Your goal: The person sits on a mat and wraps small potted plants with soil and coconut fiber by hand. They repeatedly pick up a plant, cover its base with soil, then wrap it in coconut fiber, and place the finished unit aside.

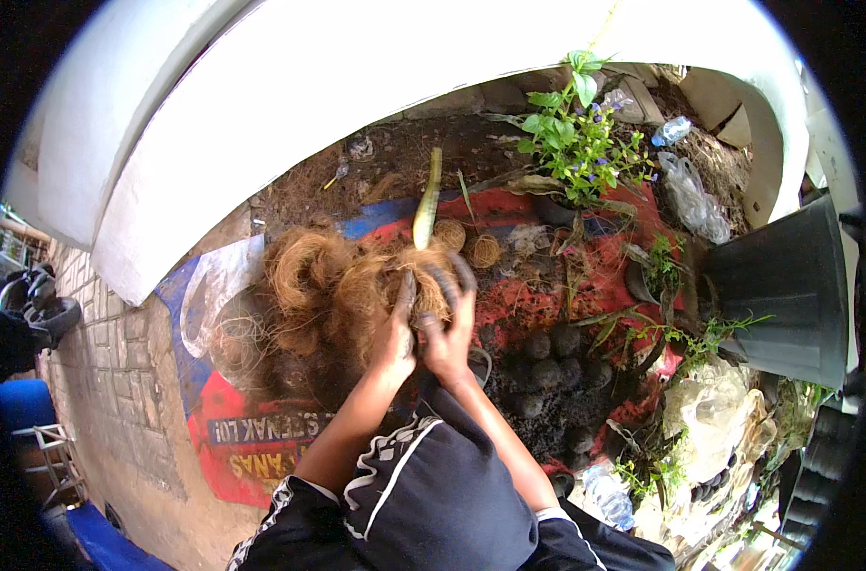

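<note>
Both hands are together in front of me, their fingers darkened with soil. My left hand presses the left side of a bundle of brown coconut fibre. Around its right side curl the fingers of my right hand, blurred by motion. A pale green plant stem or leaf sticks up from the bundle; its base is hidden in the fibre. Just left lies a heap of loose coconut fibre. Beyond my right fingers sit two small fibre or twine balls.
A soil-stained red and blue banner covers the ground. Dark soil balls cluster at the right. Tangled string lies left. A flowering plant, a dark plastic pot and plastic bags stand around the right side; a white curved wall stands ahead.
</note>
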Tool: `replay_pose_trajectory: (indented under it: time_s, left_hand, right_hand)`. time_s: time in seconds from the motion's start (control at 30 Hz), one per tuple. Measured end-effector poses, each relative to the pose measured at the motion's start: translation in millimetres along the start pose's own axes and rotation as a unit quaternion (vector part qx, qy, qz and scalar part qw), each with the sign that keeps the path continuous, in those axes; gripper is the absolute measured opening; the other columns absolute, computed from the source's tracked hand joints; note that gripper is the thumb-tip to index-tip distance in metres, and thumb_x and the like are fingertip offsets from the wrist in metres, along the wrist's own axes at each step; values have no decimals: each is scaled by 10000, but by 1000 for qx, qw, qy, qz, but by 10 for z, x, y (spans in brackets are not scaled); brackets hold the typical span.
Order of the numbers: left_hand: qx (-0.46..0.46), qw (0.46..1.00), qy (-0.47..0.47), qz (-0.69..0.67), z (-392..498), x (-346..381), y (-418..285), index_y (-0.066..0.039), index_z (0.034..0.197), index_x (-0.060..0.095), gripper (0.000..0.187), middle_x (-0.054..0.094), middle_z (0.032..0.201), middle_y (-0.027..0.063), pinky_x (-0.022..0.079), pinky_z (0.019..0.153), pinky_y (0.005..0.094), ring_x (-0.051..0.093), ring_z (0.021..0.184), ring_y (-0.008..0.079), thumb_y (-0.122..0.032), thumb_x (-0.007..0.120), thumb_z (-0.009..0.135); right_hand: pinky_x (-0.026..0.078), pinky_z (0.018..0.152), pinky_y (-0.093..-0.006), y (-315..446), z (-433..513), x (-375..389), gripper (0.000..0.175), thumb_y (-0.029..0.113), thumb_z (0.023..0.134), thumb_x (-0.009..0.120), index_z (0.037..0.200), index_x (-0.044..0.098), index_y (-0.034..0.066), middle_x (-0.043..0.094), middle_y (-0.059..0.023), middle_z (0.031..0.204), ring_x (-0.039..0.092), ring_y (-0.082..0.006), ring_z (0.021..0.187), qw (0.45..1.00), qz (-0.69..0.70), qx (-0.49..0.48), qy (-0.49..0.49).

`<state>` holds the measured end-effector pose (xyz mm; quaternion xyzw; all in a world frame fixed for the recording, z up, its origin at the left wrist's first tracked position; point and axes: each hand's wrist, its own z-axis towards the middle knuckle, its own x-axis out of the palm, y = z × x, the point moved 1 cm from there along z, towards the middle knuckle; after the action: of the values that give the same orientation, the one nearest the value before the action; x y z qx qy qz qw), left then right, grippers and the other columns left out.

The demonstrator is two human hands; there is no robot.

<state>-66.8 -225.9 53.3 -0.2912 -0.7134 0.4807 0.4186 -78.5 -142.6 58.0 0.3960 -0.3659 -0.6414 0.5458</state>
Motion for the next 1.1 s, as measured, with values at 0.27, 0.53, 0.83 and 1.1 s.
replay_pose_trajectory:
  time_s: [0.27,0.53,0.83,1.1]
  left_hand:
    - [-100,991,-18,-89,43,73,1,10,1199,481,431,584,1096,101,484,813,299,574,946,170,-265,616,896]
    - [-227,929,89,-277,9,177,-114,-21,1198,529,396,608,1071,84,484,847,300,583,958,156,-288,587,911]
    - [-78,968,126,-204,-88,204,-11,-30,1296,425,508,520,1255,98,411,985,348,513,1149,204,-391,485,944]
    - [-183,950,117,-225,-68,175,44,-48,1268,449,434,556,1183,100,464,921,360,553,1090,222,-324,451,933]
  right_hand:
    - [406,947,-426,64,10,34,387,168,740,689,1091,608,26,535,-164,1199,517,-365,1086,976,121,168,-63]
    - [453,905,-398,105,175,-249,437,216,768,668,1128,558,-6,580,-203,1110,580,-346,1021,993,-68,-95,-31]
    - [416,915,-301,270,193,-179,411,324,935,495,1150,548,-22,606,-84,1086,557,-168,1007,867,371,318,-96]
    - [331,1036,-409,311,198,-322,585,395,774,618,1232,550,37,457,-232,1315,433,-342,1244,986,-101,-129,17]
